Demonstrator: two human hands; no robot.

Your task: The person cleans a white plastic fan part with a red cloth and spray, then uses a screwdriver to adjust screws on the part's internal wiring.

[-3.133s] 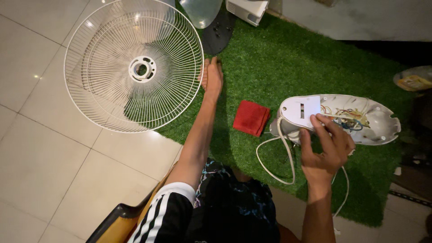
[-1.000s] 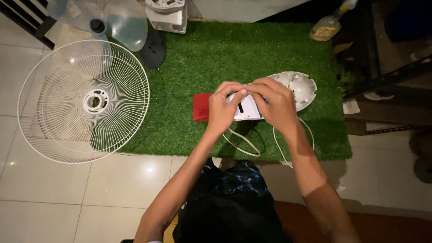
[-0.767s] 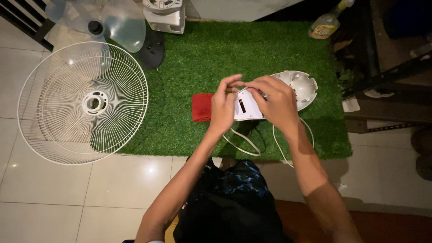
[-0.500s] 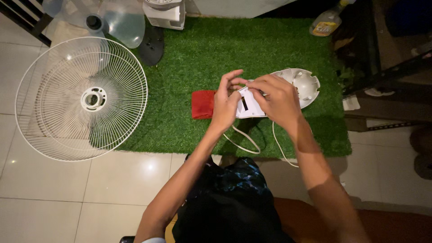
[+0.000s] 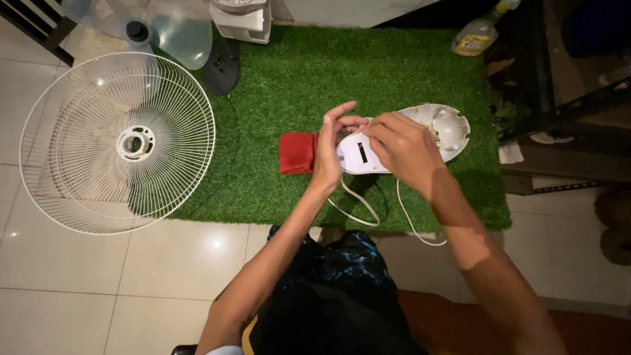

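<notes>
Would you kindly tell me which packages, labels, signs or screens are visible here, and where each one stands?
Spray bottle: lying at the far right corner of the green mat, clear plastic with a yellow label.
No signs, screens or other packages show.

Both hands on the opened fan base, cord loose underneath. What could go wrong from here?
1. The white cord loops off the grass mat by the person's knees; a snag might tug the fan base.
2. The left hand and right hand cover the white cover, so any small part that drops could vanish in the grass.
3. The fan guard lies flat close by; a stray elbow may bend it.
</notes>
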